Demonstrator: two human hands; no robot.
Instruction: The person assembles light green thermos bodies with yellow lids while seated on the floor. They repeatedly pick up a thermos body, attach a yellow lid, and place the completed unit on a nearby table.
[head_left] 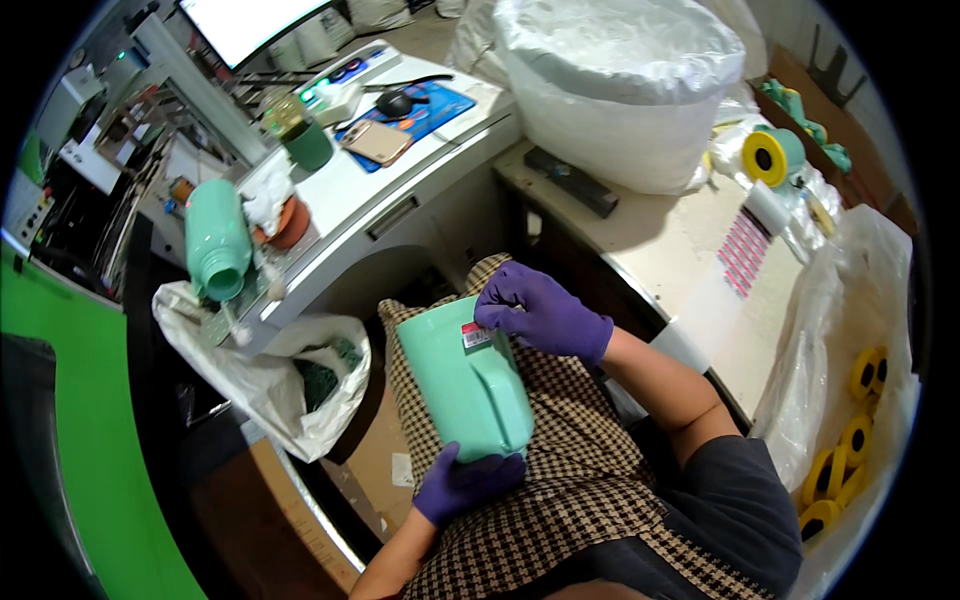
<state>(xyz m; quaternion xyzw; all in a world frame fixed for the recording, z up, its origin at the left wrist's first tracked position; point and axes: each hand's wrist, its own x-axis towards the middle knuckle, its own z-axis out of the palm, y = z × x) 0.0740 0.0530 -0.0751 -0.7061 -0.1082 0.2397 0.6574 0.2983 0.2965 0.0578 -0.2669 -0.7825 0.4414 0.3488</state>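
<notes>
A mint-green plastic jug (462, 385) lies across my lap on a checked cloth. My left hand (463, 483), in a purple glove, grips its lower end from beneath. My right hand (541, 311), also gloved in purple, rests its fingertips on a small red and white sticker (476, 336) near the jug's upper rim. Another mint-green jug (216, 240) lies on its side on the machine table to my left.
A white plastic bag (270, 385) hangs open below the table. On the table sit a green cup (307, 145), a phone (377, 141) and a mouse (396, 102). A big white sack (620, 85), a sticker sheet (743, 252) and yellow tape rolls (846, 455) lie to my right.
</notes>
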